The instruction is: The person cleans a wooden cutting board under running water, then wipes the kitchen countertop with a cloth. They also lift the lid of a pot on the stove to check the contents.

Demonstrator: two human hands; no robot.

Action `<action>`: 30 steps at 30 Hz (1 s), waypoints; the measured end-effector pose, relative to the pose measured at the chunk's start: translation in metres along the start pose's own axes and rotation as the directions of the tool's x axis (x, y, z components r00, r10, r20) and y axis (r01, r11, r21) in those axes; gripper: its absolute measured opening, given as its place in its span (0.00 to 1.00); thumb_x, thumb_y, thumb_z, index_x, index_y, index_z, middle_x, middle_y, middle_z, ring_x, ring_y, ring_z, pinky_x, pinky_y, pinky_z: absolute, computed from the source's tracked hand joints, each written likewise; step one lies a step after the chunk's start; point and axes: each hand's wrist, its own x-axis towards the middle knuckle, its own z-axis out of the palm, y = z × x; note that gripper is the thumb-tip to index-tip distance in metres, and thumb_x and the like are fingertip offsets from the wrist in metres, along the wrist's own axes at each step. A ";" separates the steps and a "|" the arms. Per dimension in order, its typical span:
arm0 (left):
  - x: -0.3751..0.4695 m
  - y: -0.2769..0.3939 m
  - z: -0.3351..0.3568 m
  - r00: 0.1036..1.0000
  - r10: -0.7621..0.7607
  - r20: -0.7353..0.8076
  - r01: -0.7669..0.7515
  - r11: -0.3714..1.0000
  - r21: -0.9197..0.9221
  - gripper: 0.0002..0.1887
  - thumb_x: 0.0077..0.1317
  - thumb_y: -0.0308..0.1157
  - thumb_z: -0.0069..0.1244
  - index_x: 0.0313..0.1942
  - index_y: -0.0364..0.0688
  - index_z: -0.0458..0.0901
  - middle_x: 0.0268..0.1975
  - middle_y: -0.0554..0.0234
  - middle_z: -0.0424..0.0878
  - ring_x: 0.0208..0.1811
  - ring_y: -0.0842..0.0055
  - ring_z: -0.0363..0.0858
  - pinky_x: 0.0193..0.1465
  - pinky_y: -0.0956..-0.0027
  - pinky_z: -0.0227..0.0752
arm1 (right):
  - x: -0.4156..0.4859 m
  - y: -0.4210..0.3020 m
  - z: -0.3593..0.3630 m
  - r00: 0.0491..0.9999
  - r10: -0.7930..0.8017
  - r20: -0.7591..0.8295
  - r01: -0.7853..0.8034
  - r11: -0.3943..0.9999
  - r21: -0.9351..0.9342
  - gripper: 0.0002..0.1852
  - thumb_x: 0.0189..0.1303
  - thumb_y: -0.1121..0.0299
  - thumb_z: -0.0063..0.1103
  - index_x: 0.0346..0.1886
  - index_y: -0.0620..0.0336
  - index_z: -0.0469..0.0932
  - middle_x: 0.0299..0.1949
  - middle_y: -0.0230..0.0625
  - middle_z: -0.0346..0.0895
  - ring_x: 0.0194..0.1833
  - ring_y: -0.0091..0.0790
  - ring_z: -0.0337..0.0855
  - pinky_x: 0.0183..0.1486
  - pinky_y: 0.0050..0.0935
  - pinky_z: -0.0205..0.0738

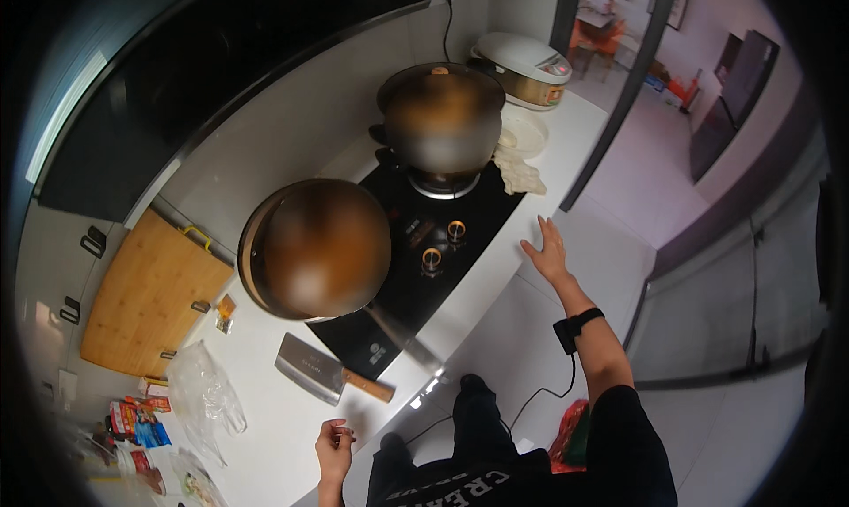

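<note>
My left hand [333, 448] is loosely curled by the counter's front edge. No object shows in it, but its palm is hidden. Just beyond lies a cleaver [310, 368] with a wooden handle, flat on the white counter [255, 401]. My right hand [549, 250] is held out with spread fingers, empty, near the counter edge right of the black gas cooktop [414, 288]. A wok [248, 262] sits on the near-left burner, its handle [408, 344] pointing toward me; its inside is blurred. A dark pot [398, 82] stands on the far burner, largely blurred.
A rice cooker [524, 56], a white plate [530, 132] and a pale cloth [521, 172] are beyond the cooktop. At left are a wooden cutting board [152, 288], a clear plastic bag [205, 391] and food packets [136, 424]. A cable [557, 394] hangs from my right wrist strap.
</note>
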 end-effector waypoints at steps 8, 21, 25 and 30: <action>-0.019 0.054 0.056 0.992 -0.071 -0.106 0.093 0.972 0.216 0.11 0.63 0.24 0.50 0.45 0.33 0.74 0.29 0.57 0.81 0.28 0.78 0.82 0.32 0.75 0.75 | 0.178 0.012 0.047 0.988 0.070 0.136 -0.029 0.959 -0.283 0.44 0.56 0.44 0.58 0.73 0.42 0.50 0.75 0.43 0.35 0.74 0.53 0.32 0.66 0.67 0.40; -0.041 0.040 0.047 0.983 -0.076 -0.167 0.107 0.977 0.186 0.13 0.63 0.29 0.52 0.47 0.35 0.75 0.30 0.57 0.81 0.28 0.75 0.80 0.33 0.71 0.74 | 0.083 0.030 0.085 0.958 -0.285 -0.014 0.270 0.920 -0.284 0.12 0.62 0.67 0.54 0.49 0.50 0.72 0.51 0.40 0.68 0.51 0.49 0.68 0.46 0.52 0.63; -0.048 0.016 0.021 0.991 -0.024 -0.129 0.042 0.990 0.136 0.12 0.63 0.28 0.51 0.47 0.36 0.75 0.29 0.59 0.80 0.27 0.76 0.79 0.31 0.72 0.73 | -0.012 0.024 0.079 0.914 -0.406 0.017 0.400 0.891 -0.217 0.12 0.57 0.74 0.56 0.45 0.55 0.73 0.42 0.43 0.71 0.43 0.48 0.72 0.42 0.48 0.64; -0.070 -0.022 -0.033 0.991 0.059 -0.124 -0.055 0.998 0.029 0.13 0.63 0.28 0.51 0.47 0.35 0.74 0.28 0.63 0.78 0.26 0.79 0.77 0.29 0.74 0.72 | -0.131 -0.017 0.067 0.997 -0.058 0.047 0.039 0.940 0.338 0.06 0.62 0.76 0.53 0.41 0.59 0.74 0.35 0.41 0.76 0.38 0.35 0.76 0.40 0.35 0.70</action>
